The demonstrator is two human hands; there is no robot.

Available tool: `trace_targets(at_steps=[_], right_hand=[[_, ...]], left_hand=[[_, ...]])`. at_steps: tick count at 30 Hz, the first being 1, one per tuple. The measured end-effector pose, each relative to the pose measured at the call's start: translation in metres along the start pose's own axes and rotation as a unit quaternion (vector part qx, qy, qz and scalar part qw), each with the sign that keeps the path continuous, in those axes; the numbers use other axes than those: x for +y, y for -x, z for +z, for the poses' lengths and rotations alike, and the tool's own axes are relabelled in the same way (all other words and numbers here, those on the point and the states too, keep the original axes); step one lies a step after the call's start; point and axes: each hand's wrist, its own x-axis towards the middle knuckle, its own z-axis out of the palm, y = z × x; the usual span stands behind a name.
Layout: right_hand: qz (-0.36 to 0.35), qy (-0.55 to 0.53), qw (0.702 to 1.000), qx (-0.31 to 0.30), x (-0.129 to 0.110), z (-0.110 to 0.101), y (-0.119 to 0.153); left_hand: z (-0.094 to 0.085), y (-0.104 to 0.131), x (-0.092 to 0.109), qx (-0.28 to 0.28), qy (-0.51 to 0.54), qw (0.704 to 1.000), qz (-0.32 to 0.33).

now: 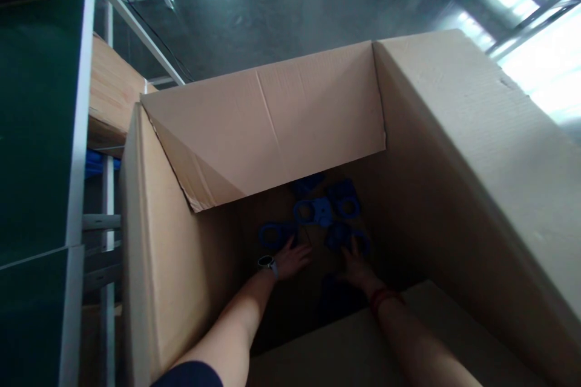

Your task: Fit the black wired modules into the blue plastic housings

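Both of my arms reach down into a deep cardboard box [318,97]. Several blue plastic parts with ring-shaped ends lie at its dark bottom. My left hand [293,259], a watch on its wrist, is open with fingers stretched out, just below a blue ringed part [272,234]. My right hand [357,267], with a red band at the wrist, has its fingers apart at another blue part [338,236] and seems to touch it. A lighter blue ringed part [321,211] lies between and beyond the hands, beside a darker one [347,198]. Shadow hides the details.
The box's side flap [481,121] folds outward on the right; a near flap [327,344] lies under my forearms. At the left stands a green-topped table [36,133] with a metal frame, and a wooden-looking box [113,87] behind. Grey floor [290,6] stretches beyond.
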Motion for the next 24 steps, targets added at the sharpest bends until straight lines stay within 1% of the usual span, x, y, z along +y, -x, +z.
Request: trace_targets(at_steps=[2,4,5,6,7,8,11,13,15,17,20,22,24], right_hand=[[-0.008,0.039,0.999,-0.015,-0.002,0.000,0.004],[0.000,0.074,0.997,-0.010,-0.009,0.004,0.006],[0.003,0.089,0.996,-0.003,-0.013,0.006,0.005],[0.003,0.101,0.995,0.007,-0.017,0.007,0.004],[-0.002,0.111,0.994,0.016,-0.020,0.008,0.003],[-0.010,0.117,0.993,0.025,-0.023,0.008,0.001],[-0.042,0.125,0.991,0.034,-0.027,0.007,-0.005],[-0.055,0.124,0.991,0.023,-0.027,0.007,-0.006],[-0.062,0.118,0.991,0.007,-0.027,0.008,-0.006],[-0.063,0.105,0.992,-0.003,-0.026,0.008,-0.007],[-0.057,0.075,0.995,0.009,-0.024,0.001,-0.014],[-0.051,0.047,0.997,0.041,-0.025,-0.009,-0.021],[-0.044,0.012,0.995,0.084,-0.026,-0.021,-0.028]], left_hand=[[-0.009,0.000,0.000,0.048,-0.004,0.994,-0.099],[-0.016,-0.001,-0.003,0.085,-0.009,0.974,-0.211],[-0.019,-0.002,-0.006,0.095,-0.011,0.963,-0.252],[-0.022,-0.003,-0.010,0.100,-0.014,0.956,-0.276],[-0.025,-0.005,-0.015,0.100,-0.017,0.955,-0.280],[-0.029,-0.008,-0.020,0.097,-0.021,0.959,-0.266],[-0.041,-0.020,-0.036,0.072,-0.030,0.982,-0.174],[-0.048,-0.029,-0.044,0.039,-0.027,0.991,-0.124],[-0.054,-0.035,-0.052,0.000,-0.018,0.995,-0.094],[-0.058,-0.035,-0.060,-0.033,-0.011,0.997,-0.072],[-0.060,-0.026,-0.071,-0.055,-0.016,0.996,-0.073],[-0.058,-0.017,-0.075,-0.056,-0.027,0.993,-0.103],[-0.051,-0.008,-0.076,-0.050,-0.037,0.987,-0.146]])
